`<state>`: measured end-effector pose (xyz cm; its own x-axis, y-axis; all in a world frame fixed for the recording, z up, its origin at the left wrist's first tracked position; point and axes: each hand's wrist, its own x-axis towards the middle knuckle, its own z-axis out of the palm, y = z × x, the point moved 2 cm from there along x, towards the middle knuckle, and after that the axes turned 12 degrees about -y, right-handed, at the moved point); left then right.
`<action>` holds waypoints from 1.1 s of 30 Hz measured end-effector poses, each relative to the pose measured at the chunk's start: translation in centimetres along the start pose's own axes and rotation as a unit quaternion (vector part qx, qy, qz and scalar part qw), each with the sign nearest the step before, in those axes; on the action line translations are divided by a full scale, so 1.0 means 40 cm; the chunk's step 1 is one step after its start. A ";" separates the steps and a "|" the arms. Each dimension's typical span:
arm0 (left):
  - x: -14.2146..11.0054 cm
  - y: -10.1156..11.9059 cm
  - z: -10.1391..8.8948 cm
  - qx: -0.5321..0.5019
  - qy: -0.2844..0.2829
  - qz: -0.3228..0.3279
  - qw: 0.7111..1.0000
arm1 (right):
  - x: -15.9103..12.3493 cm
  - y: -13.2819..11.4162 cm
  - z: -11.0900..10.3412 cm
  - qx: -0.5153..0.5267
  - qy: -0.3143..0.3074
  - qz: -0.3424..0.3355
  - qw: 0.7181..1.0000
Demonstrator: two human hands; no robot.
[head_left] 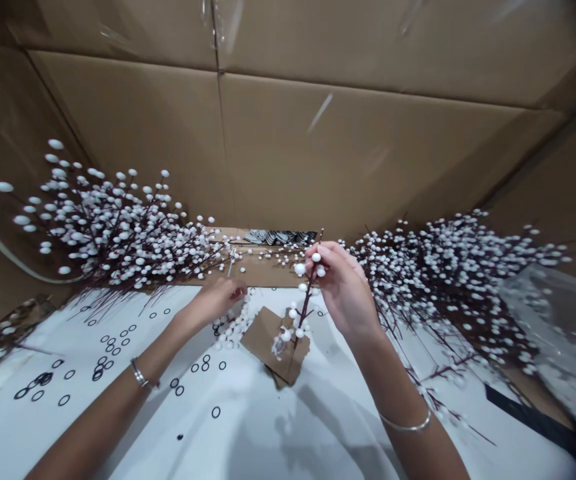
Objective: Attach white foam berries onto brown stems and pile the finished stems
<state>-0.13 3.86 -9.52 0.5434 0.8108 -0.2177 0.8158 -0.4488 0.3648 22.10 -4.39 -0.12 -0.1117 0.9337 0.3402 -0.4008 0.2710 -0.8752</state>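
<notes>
My right hand (344,283) pinches a dark stem (308,300) bearing white berries near its upper end. The stem hangs tilted above small pieces of brown cardboard (268,331), with a pale, clear-looking tuft (279,345) at its lower end. My left hand (221,298) has its fingers curled downward beside a small heap of loose white berries (233,328). Its fingertips are partly hidden and blurred, so what they hold, if anything, does not show.
Bunches of white-berry branches stand at left (128,227) and right (433,267). Several black rings (111,347) lie scattered on the white table (133,440). Behind rises a cardboard wall (278,147), with a narrow box of silvery pieces (281,237) at its foot. Clear plastic (558,307) lies far right.
</notes>
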 end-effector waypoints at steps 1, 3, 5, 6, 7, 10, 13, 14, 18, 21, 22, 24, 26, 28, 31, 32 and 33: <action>0.014 -0.007 0.020 0.003 -0.001 -0.017 1.000 | -0.001 0.000 0.001 0.002 -0.003 0.003 1.000; 0.036 -0.013 0.055 0.006 0.005 -0.044 0.999 | -0.002 -0.001 0.003 0.003 -0.010 0.010 1.000; 0.051 -0.015 0.083 0.006 0.015 -0.056 0.998 | -0.003 -0.002 0.007 0.005 -0.013 0.013 1.000; 0.056 -0.016 0.095 0.003 0.020 -0.058 0.998 | -0.004 -0.002 0.008 0.008 -0.013 0.016 1.000; 0.060 -0.017 0.105 -0.004 0.025 -0.058 0.998 | -0.004 -0.003 0.009 0.013 -0.011 0.021 1.000; 0.068 -0.022 0.120 -0.048 0.041 -0.036 0.997 | -0.005 -0.002 0.013 0.032 -0.015 0.045 0.998; 0.067 -0.021 0.100 -0.117 0.076 0.016 0.990 | -0.004 0.001 0.016 0.048 -0.025 0.071 0.996; 0.063 -0.018 0.084 -0.144 0.093 0.033 0.985 | -0.003 0.003 0.017 0.050 -0.023 0.081 0.995; 0.020 0.016 -0.006 -0.261 0.151 0.086 0.950 | -0.001 0.013 0.020 0.051 -0.025 0.106 0.993; -0.033 0.059 -0.066 -0.415 0.193 0.128 0.880 | -0.002 0.025 0.028 0.039 -0.053 0.103 0.992; -0.051 0.074 -0.080 -0.449 0.205 0.136 0.859 | -0.003 0.030 0.033 0.032 -0.061 0.103 0.992; -0.081 0.102 -0.096 -0.480 0.223 0.140 0.837 | -0.009 0.042 0.044 0.021 -0.076 0.107 0.991; -0.103 0.125 -0.100 -0.500 0.233 0.141 0.822 | -0.017 0.053 0.057 0.021 -0.097 0.107 0.989; -0.118 0.145 -0.097 -0.532 0.235 0.150 0.799 | -0.026 0.063 0.072 0.014 -0.126 0.098 0.987; -0.133 0.168 -0.091 -0.583 0.226 0.168 0.762 | -0.038 0.073 0.089 -0.021 -0.159 0.080 0.984; -0.137 0.175 -0.089 -0.598 0.220 0.169 0.752 | -0.041 0.074 0.092 -0.037 -0.164 0.068 0.983; -0.141 0.181 -0.088 -0.610 0.213 0.167 0.744 | -0.043 0.075 0.095 -0.053 -0.166 0.054 0.983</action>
<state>2.03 -2.63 -2.47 0.3505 0.8930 0.2823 -0.2804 -0.1876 0.9414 17.64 -6.05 -2.01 -0.4456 0.8356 0.3213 -0.2750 0.2138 -0.9374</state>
